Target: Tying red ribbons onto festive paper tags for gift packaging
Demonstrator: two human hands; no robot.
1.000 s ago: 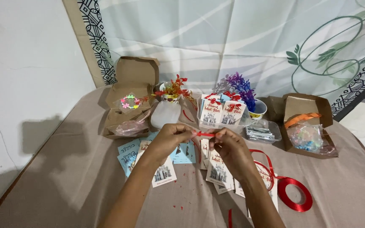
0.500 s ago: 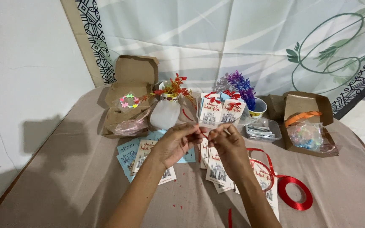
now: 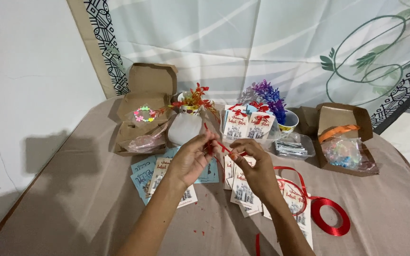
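Over the tan tablecloth [image 3: 72,204], the left hand [image 3: 193,159] and the right hand [image 3: 255,168] meet above a spread of printed cards [image 3: 243,189]. Both pinch a thin red ribbon strip [image 3: 221,144] between thumb and fingertips; the strip runs slantwise between them, one end poking up past the left fingers. How it is looped there is hard to make out, perhaps a half-formed bow. The right palm hides several cards beneath it. Right of the cards lies a red ribbon spool [image 3: 330,215], its loose tail curling back toward the right wrist. Behind the cards stand finished cards with red bows [image 3: 247,123], and an open cardboard box [image 3: 143,109] sits to their left. Both forearms are cut off by the bottom edge.
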